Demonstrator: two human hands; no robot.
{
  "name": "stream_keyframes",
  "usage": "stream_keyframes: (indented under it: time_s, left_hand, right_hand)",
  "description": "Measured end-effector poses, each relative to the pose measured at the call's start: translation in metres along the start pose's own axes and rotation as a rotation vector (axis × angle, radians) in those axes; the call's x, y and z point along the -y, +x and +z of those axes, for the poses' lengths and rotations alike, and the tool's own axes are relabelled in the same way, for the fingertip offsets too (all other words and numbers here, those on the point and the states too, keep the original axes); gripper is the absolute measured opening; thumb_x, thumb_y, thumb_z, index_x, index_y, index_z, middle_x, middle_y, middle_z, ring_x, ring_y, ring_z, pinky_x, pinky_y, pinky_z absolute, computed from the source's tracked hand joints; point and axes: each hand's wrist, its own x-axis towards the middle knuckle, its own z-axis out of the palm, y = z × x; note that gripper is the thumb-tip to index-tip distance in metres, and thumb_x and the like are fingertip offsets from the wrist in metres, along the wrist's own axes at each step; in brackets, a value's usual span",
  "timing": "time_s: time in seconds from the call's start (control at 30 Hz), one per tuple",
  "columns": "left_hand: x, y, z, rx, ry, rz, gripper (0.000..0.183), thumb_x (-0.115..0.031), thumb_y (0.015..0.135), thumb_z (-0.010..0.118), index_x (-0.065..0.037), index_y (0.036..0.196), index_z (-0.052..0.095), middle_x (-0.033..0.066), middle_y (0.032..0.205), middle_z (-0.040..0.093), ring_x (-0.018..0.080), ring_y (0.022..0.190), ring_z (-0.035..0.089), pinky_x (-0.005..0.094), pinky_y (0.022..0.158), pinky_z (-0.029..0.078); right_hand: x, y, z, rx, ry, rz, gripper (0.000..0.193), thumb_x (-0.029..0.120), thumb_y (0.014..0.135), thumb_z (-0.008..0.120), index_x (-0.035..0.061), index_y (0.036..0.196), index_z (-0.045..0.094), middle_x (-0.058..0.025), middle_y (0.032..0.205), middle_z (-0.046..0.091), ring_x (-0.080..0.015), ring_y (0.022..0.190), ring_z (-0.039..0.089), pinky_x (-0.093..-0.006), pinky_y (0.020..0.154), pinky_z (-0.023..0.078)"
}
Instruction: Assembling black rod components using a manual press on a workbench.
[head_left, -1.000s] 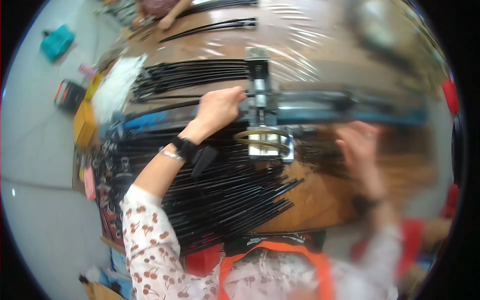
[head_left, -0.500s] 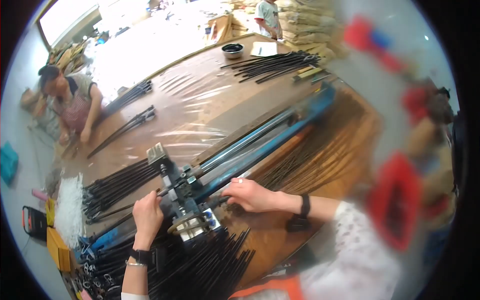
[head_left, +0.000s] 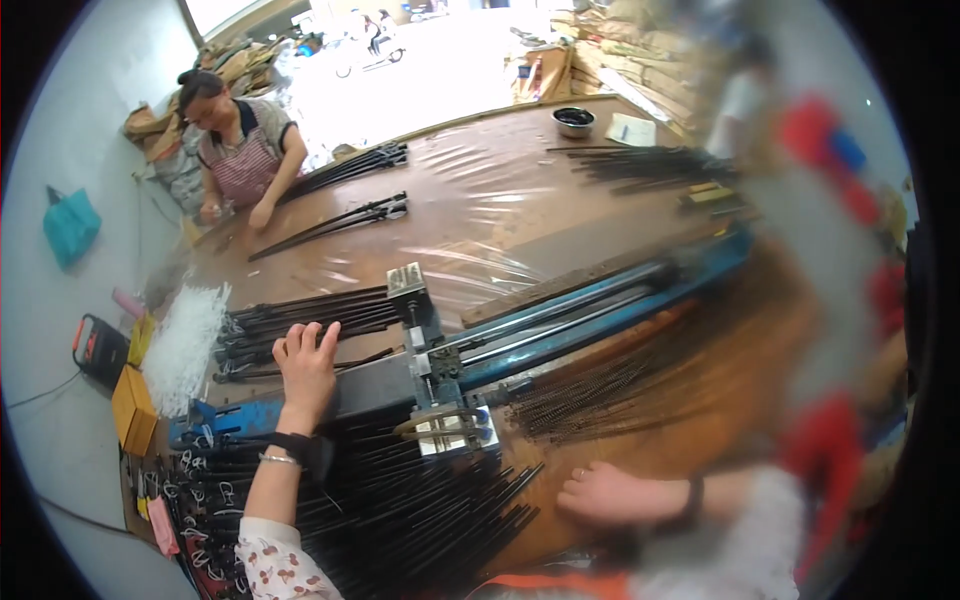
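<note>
My left hand [head_left: 308, 375] is open, its fingers spread and bent, above the left part of a blue bench-top machine [head_left: 490, 370]. Close to its fingertips a thin black rod [head_left: 372, 359] runs toward the machine's metal clamp block [head_left: 428, 345]. My right hand [head_left: 622, 495] is off to the right of the machine, low over the brown table. Its fingers are curled in, and what they hold, if anything, is hidden. Between my arms lies a thick heap of black rods [head_left: 440, 525], many with pale loops at their left ends.
More black rods [head_left: 300, 315] lie behind the machine, beside white strips [head_left: 190, 340]. Thin dark, spring-like strands [head_left: 590, 400] lie right of the clamp. A person [head_left: 245, 150] works across the table [head_left: 480, 235]. A bowl [head_left: 573, 122] and paper [head_left: 632, 130] sit at the far edge.
My right hand has left the clamp area and moved right and nearer to me. My left hand has opened from its grip near the rod. The head view has swung left.
</note>
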Motion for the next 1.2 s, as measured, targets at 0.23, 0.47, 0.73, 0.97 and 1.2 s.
stream_keyframes:
  time_s: [0.23,0.47,0.73,0.97,1.2]
  left_hand:
    - [-0.119,-0.099,-0.12,0.819,-0.253,-0.111,0.017,-0.03,0.088,0.069,-0.013,0.088,0.067,0.0087,0.09,0.06,0.0283,0.088,0.057,0.0432,0.077,0.041]
    - [-0.117,-0.124,-0.107,0.667,-0.561,-0.22,0.017,-0.026,0.09,0.069,-0.012,0.097,0.065,0.0077,0.095,0.057,0.0303,0.09,0.055,0.0438,0.074,0.045]
    - [-0.118,-0.129,-0.098,0.563,-0.639,-0.197,0.018,-0.023,0.091,0.067,-0.006,0.091,0.06,0.0109,0.093,0.056,0.0315,0.089,0.056,0.0445,0.072,0.047]
    - [-0.121,-0.132,-0.096,0.562,-0.633,-0.057,0.017,-0.017,0.09,0.07,-0.008,0.099,0.06,0.0081,0.093,0.055,0.0273,0.09,0.056,0.039,0.076,0.047]
    - [-0.126,-0.136,-0.101,0.585,-0.543,0.044,0.014,-0.015,0.092,0.065,-0.004,0.098,0.059,0.0097,0.091,0.054,0.0272,0.089,0.056,0.0377,0.076,0.05]
  right_hand:
    - [-0.015,0.069,-0.028,-0.039,0.422,0.204,0.018,0.023,0.091,0.061,0.0054,0.095,0.057,-0.0127,0.08,0.062,-0.0362,0.072,0.064,-0.0481,0.061,0.052]
    - [-0.037,0.091,-0.042,0.235,0.592,0.348,0.027,0.033,0.1,0.056,0.0167,0.122,0.062,-0.0148,0.094,0.072,-0.0383,0.081,0.069,-0.047,0.07,0.057]
    - [-0.047,0.107,-0.023,0.129,0.777,0.41,0.025,0.025,0.098,0.061,0.0098,0.116,0.07,-0.0153,0.098,0.074,-0.0311,0.088,0.072,-0.0397,0.077,0.056]
    - [-0.035,0.113,-0.003,0.031,0.667,0.514,0.027,0.029,0.096,0.065,0.0078,0.109,0.075,-0.0141,0.094,0.075,-0.029,0.083,0.071,-0.0397,0.076,0.055]
    - [-0.031,0.11,0.008,-0.018,0.702,0.69,0.029,0.04,0.097,0.06,0.0161,0.099,0.074,-0.0077,0.085,0.075,-0.0314,0.084,0.071,-0.0426,0.077,0.055]
